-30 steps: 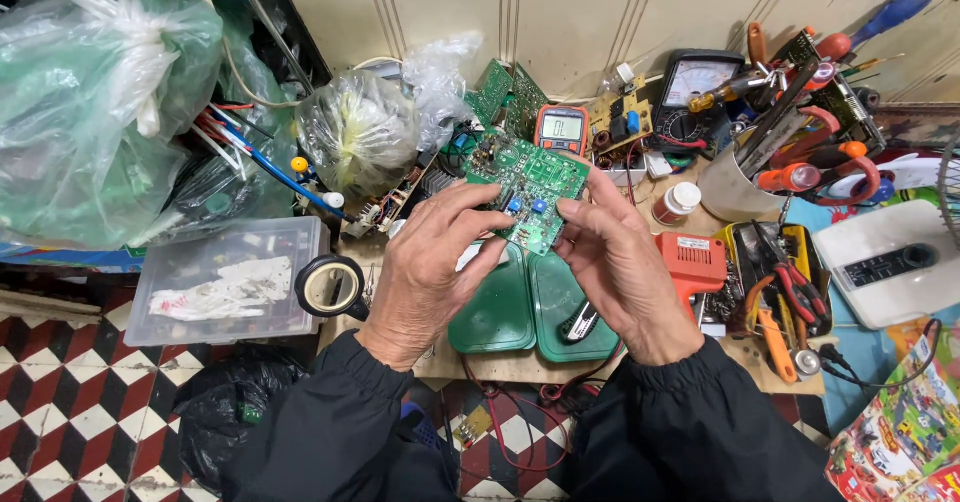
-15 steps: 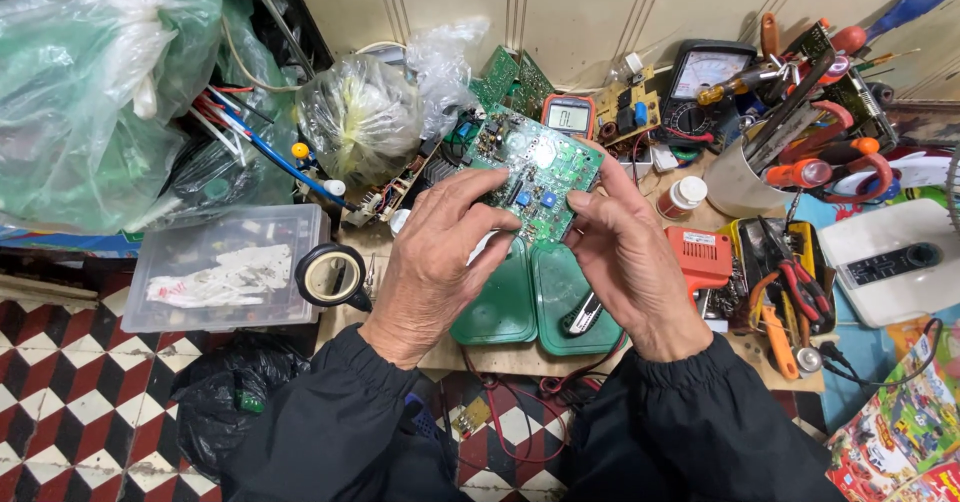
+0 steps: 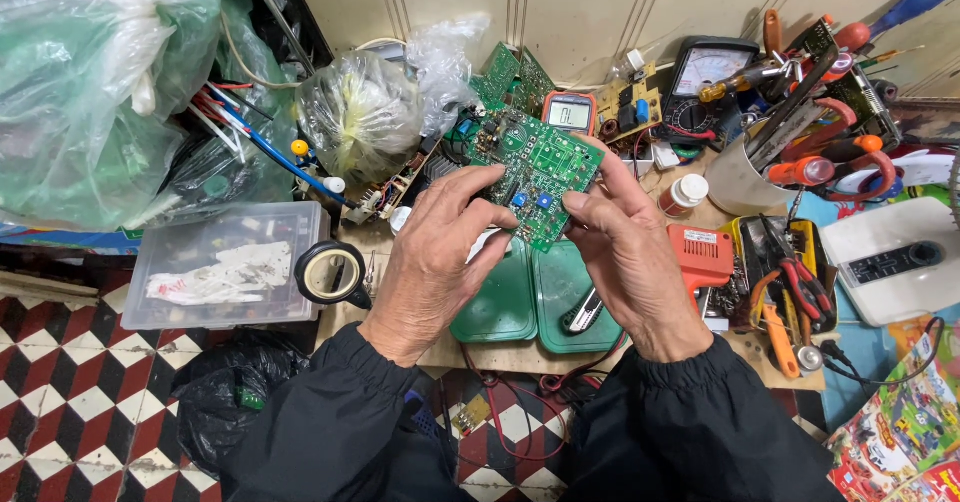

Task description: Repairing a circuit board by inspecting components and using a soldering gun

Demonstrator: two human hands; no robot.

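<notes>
Holding: both hands are gripping a green circuit board (image 3: 532, 170), tilted, above the counter (image 3: 520, 357).
Left hand (image 3: 435, 262): fingers are closing on the board's lower left edge.
Right hand (image 3: 630, 252): fingertips are pinching its right edge.
Below: two green lids (image 3: 540, 302) are lying side by side.
Nearby: an orange tool (image 3: 700, 254) is sitting just right; a tape roll (image 3: 330, 274) left.

Two hands (image 3: 435, 252) (image 3: 625, 247) show, one held circuit board (image 3: 535, 172), two green trays (image 3: 505, 302) (image 3: 560, 287), two meters (image 3: 570, 112) (image 3: 705, 67), one tape roll (image 3: 330, 274).
</notes>
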